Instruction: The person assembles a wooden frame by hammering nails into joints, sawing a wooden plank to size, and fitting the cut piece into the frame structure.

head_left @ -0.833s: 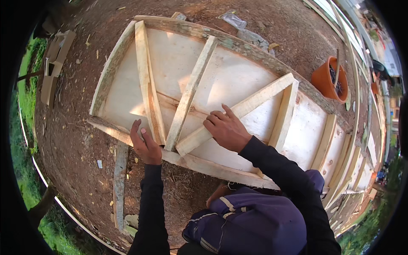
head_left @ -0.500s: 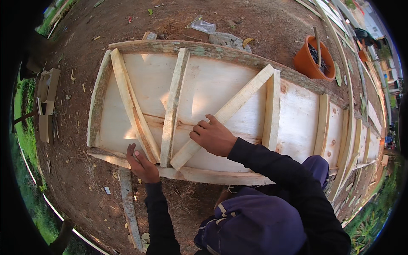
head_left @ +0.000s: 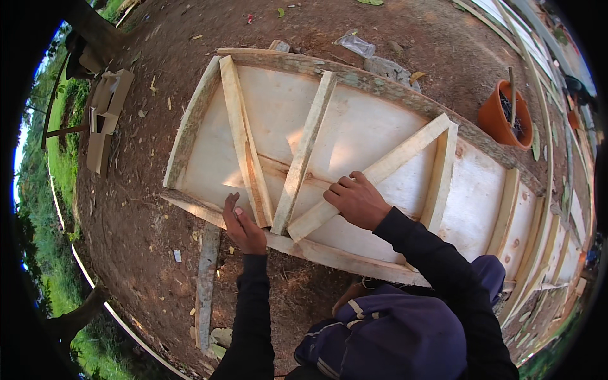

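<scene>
A long wooden frame [head_left: 354,258] with a pale plywood panel [head_left: 373,136] inside lies across the view. My right hand [head_left: 358,201] has its fingers curled over a diagonal wooden strip [head_left: 405,155]. That strip slants from the near rail up to the top of a cross strip [head_left: 440,183]. On the near rail at the left, my left hand [head_left: 246,229] rests with fingers stretched out and thumb side up. It is beside the lower end of another diagonal strip [head_left: 244,136]. An upright cross strip [head_left: 307,149] stands between the two diagonals.
Beyond the frame are a stone [head_left: 387,69], a clear plastic bag [head_left: 356,44] and an orange pot [head_left: 503,120] with a stick in it. An open cardboard box [head_left: 107,123] lies at the left. A timber piece [head_left: 207,285] extends from under the near rail. My knee [head_left: 392,329] is close by.
The view has turned, so the frame and both hands appear further right. Against the frame, my hands and the diagonal strips keep nearly the same places.
</scene>
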`<control>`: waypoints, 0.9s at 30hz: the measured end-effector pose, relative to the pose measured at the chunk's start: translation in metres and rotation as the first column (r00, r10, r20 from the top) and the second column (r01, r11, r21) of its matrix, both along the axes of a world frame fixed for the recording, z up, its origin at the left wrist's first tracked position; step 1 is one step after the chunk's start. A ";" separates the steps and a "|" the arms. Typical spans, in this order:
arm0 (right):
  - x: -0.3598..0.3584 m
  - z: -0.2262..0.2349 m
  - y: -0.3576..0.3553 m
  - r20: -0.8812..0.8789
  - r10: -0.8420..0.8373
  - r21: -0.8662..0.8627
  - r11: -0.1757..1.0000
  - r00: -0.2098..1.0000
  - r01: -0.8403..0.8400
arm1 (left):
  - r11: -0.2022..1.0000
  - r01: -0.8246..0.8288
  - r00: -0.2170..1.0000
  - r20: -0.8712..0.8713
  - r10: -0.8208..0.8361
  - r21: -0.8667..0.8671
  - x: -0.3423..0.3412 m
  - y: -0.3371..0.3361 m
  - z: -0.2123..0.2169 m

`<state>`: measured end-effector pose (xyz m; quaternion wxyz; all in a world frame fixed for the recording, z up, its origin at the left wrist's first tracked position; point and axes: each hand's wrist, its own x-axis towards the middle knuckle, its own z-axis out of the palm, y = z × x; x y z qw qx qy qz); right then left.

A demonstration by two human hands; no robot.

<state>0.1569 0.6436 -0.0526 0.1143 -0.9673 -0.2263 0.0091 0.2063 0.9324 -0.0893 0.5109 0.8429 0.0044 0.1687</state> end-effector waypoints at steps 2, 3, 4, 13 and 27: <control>0.001 0.002 0.000 -0.015 0.003 -0.004 1.000 1.000 -0.003 | 1.000 0.000 1.000 0.007 0.000 0.003 0.000 0.000 0.001; 0.001 0.002 0.000 -0.008 0.000 -0.002 1.000 1.000 0.000 | 1.000 0.003 1.000 0.004 -0.003 0.005 0.000 -0.001 0.001; 0.001 0.002 -0.001 -0.002 -0.002 0.000 1.000 1.000 0.002 | 1.000 0.006 1.000 0.000 -0.006 0.007 0.001 -0.001 0.001; -0.001 0.004 0.002 0.042 -0.037 0.047 0.998 0.998 0.035 | 0.999 -0.004 1.000 -0.022 0.005 0.035 0.002 -0.003 0.004; -0.001 0.004 -0.001 -0.037 -0.041 0.102 0.994 0.998 0.045 | 0.993 -0.005 1.000 -0.013 0.007 0.115 0.002 -0.002 0.002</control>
